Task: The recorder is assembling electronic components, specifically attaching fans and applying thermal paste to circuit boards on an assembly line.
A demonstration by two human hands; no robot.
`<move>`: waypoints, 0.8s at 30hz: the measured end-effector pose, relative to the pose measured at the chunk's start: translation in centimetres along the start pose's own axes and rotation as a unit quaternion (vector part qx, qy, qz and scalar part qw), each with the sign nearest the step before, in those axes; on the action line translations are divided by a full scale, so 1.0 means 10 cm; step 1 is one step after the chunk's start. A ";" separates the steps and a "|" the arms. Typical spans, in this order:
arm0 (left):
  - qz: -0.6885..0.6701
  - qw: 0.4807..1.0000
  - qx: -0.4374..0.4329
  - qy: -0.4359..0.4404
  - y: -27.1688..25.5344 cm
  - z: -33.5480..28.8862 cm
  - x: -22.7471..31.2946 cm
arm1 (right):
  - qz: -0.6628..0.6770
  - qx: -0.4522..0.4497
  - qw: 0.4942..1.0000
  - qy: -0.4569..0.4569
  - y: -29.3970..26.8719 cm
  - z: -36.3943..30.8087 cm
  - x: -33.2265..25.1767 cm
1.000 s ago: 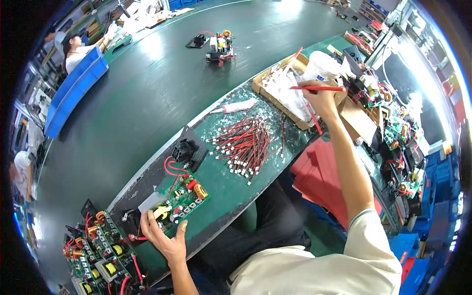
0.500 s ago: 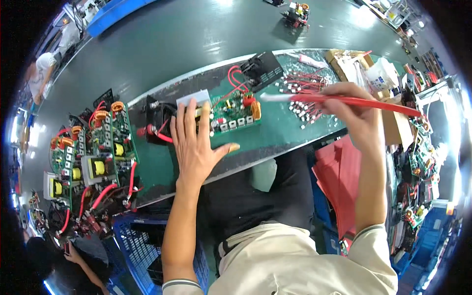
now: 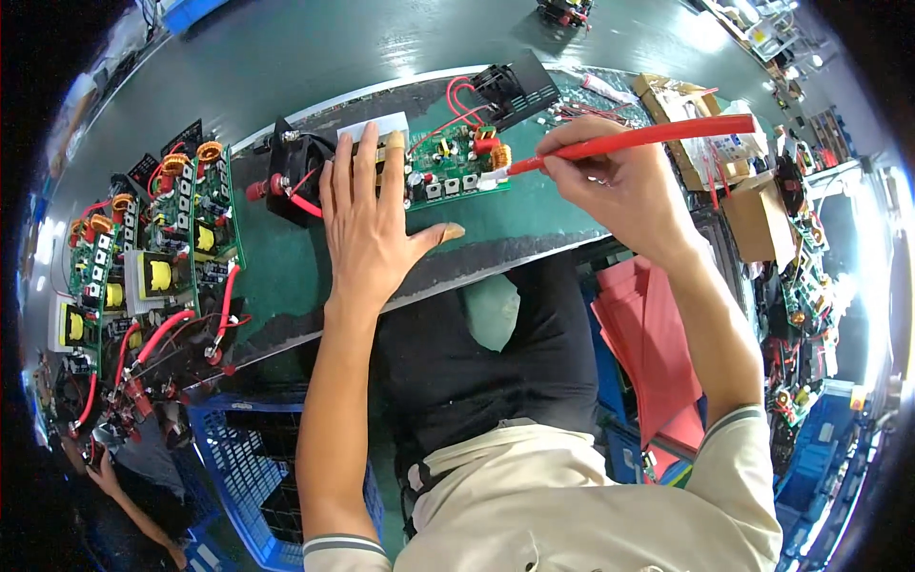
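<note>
My left hand (image 3: 367, 234) lies with its fingers stretched out over the left end of a green circuit board (image 3: 448, 164), covering part of a white plate (image 3: 374, 129) there. In my right hand (image 3: 629, 200) is a long red stick (image 3: 667, 135) with a white tip, held like a pen. Its tip reaches the board's right end, next to a copper-coloured coil (image 3: 501, 157); whether it touches cannot be made out. A black end panel (image 3: 286, 162) with a red terminal stands left of the board. Behind its right end lies a vented black panel (image 3: 527, 91), with red wires running to the board.
Several upright circuit boards (image 3: 205, 214) with thick red cables stand on the left. A cardboard box (image 3: 667, 100) and small red-wired connectors (image 3: 581, 112) lie back right. Red sheets (image 3: 643, 334) hang at my right, and a blue crate (image 3: 238, 458) stands low left. Another person's arm (image 3: 133, 505) shows lower left.
My right hand has moved left, bringing the stick's white tip from beyond the board to its right end. My left hand stays on the board. The view has shifted slightly.
</note>
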State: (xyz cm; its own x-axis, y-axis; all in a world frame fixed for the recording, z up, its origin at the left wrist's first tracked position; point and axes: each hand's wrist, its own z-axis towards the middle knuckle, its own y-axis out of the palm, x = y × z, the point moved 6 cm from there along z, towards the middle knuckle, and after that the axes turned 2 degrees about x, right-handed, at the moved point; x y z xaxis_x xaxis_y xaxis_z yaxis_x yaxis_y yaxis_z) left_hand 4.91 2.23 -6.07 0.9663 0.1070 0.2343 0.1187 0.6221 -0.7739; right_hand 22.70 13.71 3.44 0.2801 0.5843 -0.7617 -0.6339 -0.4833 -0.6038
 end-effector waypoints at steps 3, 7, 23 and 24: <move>-0.008 1.000 0.003 0.000 0.00 0.00 0.00 | -0.042 0.022 0.999 -0.016 -0.02 0.04 -0.09; -0.027 1.000 0.010 0.000 -0.01 0.00 0.00 | 0.004 0.026 1.000 0.008 -0.03 -0.03 -0.14; -0.051 0.998 0.025 -0.001 -0.01 -0.01 -0.03 | 0.004 0.008 1.000 -0.029 0.31 0.04 -0.28; -0.051 0.998 0.025 -0.003 -0.01 -0.02 -0.04 | 0.002 0.006 1.000 -0.030 0.36 0.05 -0.27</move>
State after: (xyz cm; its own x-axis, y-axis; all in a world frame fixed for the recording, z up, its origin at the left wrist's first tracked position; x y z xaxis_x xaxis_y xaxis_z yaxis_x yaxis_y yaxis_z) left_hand 4.55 1.99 -6.23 0.9483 0.0444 0.3141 0.2054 0.6686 -0.7147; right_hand 19.31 10.74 3.44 0.2343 0.6196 -0.7491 -0.6442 -0.4782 -0.5969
